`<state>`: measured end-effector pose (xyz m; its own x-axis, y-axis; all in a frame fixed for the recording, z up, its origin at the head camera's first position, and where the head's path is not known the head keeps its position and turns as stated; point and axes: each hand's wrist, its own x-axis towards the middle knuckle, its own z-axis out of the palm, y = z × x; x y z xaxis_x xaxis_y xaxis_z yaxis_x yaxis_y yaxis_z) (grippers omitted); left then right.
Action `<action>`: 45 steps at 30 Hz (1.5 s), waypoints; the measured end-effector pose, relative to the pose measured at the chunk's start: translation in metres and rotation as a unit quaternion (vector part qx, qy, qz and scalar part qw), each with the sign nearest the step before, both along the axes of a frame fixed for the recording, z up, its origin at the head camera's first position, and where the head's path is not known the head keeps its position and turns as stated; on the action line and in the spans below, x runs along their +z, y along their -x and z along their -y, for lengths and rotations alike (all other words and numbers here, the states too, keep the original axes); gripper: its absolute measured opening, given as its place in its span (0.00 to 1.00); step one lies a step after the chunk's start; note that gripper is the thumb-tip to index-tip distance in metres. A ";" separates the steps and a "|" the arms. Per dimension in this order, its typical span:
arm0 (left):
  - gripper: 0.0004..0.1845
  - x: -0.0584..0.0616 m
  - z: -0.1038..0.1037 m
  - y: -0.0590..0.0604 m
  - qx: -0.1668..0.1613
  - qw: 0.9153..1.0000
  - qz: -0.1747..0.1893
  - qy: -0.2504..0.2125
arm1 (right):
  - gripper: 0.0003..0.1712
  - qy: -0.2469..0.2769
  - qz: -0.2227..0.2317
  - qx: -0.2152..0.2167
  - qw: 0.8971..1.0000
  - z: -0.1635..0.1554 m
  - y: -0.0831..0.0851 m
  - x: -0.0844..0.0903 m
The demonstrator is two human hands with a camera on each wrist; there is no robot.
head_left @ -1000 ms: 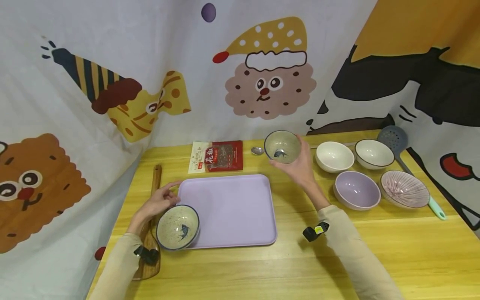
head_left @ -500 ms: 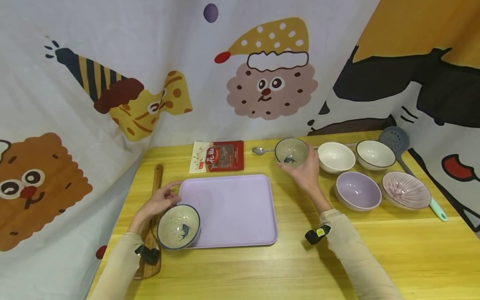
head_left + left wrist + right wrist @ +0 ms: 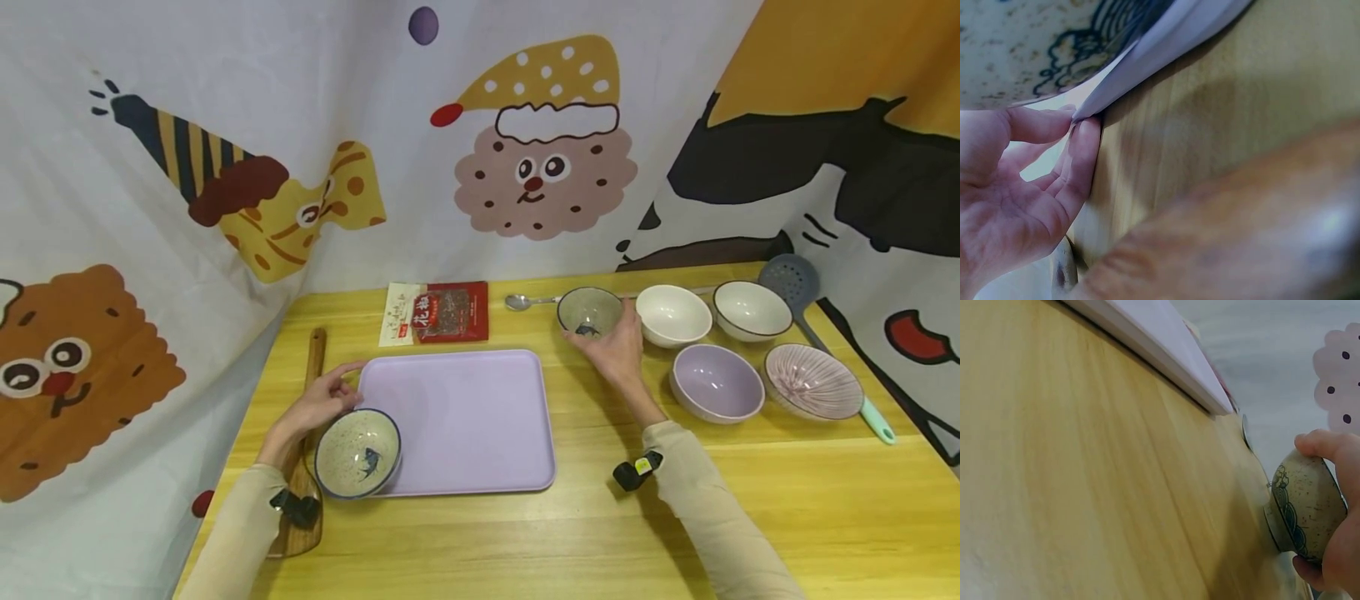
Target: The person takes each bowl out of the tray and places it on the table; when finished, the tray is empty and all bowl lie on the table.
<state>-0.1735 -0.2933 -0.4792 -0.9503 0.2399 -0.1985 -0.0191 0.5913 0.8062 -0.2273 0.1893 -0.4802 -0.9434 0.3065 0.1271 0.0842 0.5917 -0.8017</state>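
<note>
My right hand [image 3: 618, 342] grips a speckled beige bowl [image 3: 590, 308] with a dark rim and a blue fish inside, at the table's back. In the right wrist view, the bowl [image 3: 1307, 506] is upright between thumb and fingers, its foot close to the tabletop; I cannot tell whether it touches. My left hand [image 3: 324, 402] pinches the left edge of the lilac tray [image 3: 480, 425] between thumb and fingers, as the left wrist view shows at the tray edge [image 3: 1088, 112]. A matching fish bowl [image 3: 358, 454] sits over the tray's front left corner, beside this hand.
Right of the held bowl stand a white bowl [image 3: 673, 316], a dark-rimmed white bowl [image 3: 752, 310], a purple bowl [image 3: 717, 383] and a striped bowl [image 3: 813, 381]. A skimmer [image 3: 791, 282], a spoon [image 3: 517, 302], a spice packet [image 3: 435, 313] and a wooden spatula [image 3: 303, 533] lie around.
The right hand has carried its fish bowl to the right and down, over the spoon's handle and near the white bowl. My left hand, the tray and the other fish bowl have stayed put.
</note>
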 end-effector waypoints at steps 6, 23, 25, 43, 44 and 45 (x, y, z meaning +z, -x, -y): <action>0.32 0.000 0.000 0.001 -0.002 1.000 -0.002 0.001 | 0.71 -0.004 -0.020 0.002 1.000 -0.001 0.001 -0.003; 0.32 0.001 -0.001 -0.002 -0.004 1.000 -0.010 -0.008 | 0.63 -0.083 -0.105 0.067 0.989 0.019 -0.017 0.029; 0.32 0.001 -0.001 -0.003 -0.004 1.000 -0.009 -0.011 | 0.62 -0.079 -0.106 0.090 0.987 0.027 -0.020 0.037; 0.32 -0.002 0.001 0.001 -0.003 1.000 -0.005 -0.002 | 0.66 -0.010 -0.042 0.265 0.963 0.105 -0.051 0.080; 0.32 -0.002 0.000 0.001 -0.005 1.000 -0.007 -0.001 | 0.67 -0.013 -0.039 0.278 0.960 0.109 -0.052 0.080; 0.32 -0.001 0.000 0.000 -0.006 1.000 -0.008 -0.001 | 0.68 -0.013 -0.034 0.290 0.956 0.114 -0.053 0.079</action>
